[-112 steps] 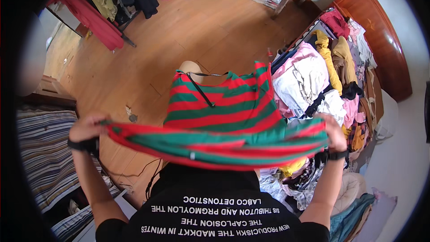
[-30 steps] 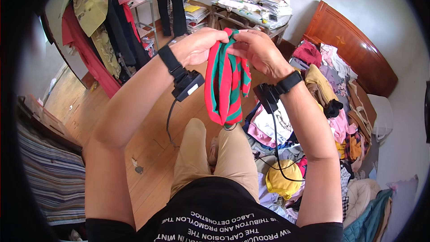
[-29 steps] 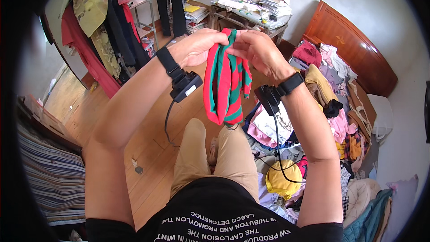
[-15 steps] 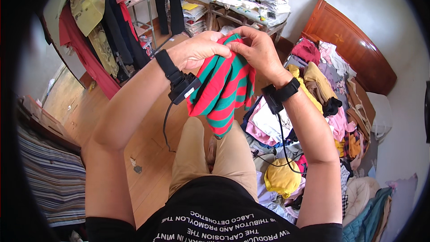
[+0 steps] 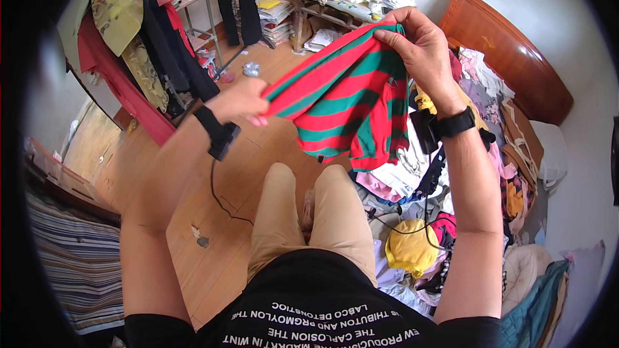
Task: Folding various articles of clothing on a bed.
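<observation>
A red and green striped garment (image 5: 351,100) is stretched in the air between my hands, above my knees. My right hand (image 5: 419,42) pinches its upper right corner between thumb and fingers. At its left end, my left hand (image 5: 242,103) is closed on the cloth and partly smeared by motion. The lower part of the garment hangs loose in folds on the right. Each wrist wears a black strap with a small black box and a cable.
Right of my legs lies a heap of clothes with a yellow piece (image 5: 411,248), below a wooden headboard (image 5: 503,45). Hanging clothes (image 5: 119,13) are at the far left. A low table (image 5: 335,3) holds papers. Striped fabric (image 5: 74,258) lies at the left.
My hands have moved apart, the left one leftward and down, the right one rightward and up. The bunched striped garment is now spread out between them.
</observation>
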The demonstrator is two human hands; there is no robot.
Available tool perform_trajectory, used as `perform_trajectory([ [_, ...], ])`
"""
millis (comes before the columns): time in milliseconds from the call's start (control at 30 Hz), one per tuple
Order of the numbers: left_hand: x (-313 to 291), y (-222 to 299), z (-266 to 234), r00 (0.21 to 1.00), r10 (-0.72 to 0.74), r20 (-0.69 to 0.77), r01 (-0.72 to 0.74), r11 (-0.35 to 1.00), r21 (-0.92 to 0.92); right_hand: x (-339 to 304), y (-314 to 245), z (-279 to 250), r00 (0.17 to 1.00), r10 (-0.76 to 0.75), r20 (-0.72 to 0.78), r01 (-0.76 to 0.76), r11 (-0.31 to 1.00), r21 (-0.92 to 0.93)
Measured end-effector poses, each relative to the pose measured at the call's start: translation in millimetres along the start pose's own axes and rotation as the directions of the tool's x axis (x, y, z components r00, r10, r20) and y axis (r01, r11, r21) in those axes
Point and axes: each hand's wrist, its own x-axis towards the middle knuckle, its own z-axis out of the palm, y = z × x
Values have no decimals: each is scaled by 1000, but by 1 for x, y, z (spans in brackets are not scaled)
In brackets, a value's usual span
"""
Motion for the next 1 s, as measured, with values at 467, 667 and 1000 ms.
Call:
perform_trajectory([
  [467,-31,76,-74,972,223,-71,-232,881,-411,-1,54,-26,969,225,-103,-213,970,116],
  [667,-20,80,-41,419,881,-222,-499,427,754,9,35,-61,984,164,-68,-163,987,8],
  [1000,52,138,-11,785,527,-326,-542,839,51,-7,56,-137,872,457,-175,-444,890,108],
])
